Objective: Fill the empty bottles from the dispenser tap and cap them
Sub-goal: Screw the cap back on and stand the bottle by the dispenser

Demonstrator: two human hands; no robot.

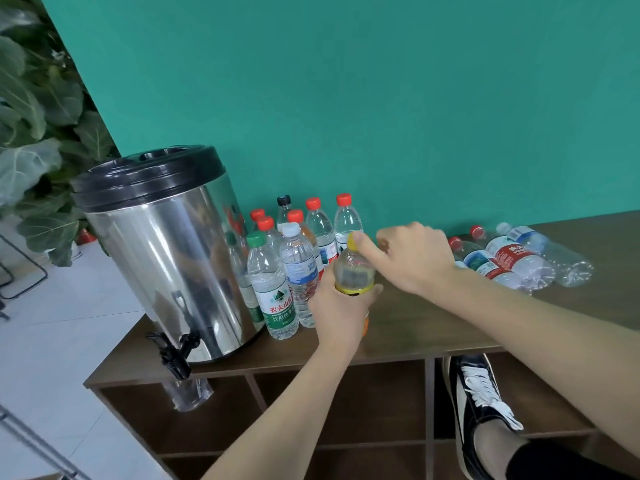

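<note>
Head camera looks down at a brown table [415, 327]. Nearest, the left hand [341, 311] has its grip wrapped around a bottle with a yellow label [354, 271], held upright just above the table. The right hand [414, 258] pinches the yellow cap [352, 241] on top of that bottle. Left of the bottle stand capped bottles [294, 258] in a bunch, then the shiny dispenser [162, 251] with its black tap [173, 355]. Right of the bottle, more bottles lying down [512, 258] rest near the green wall [381, 98].
</note>
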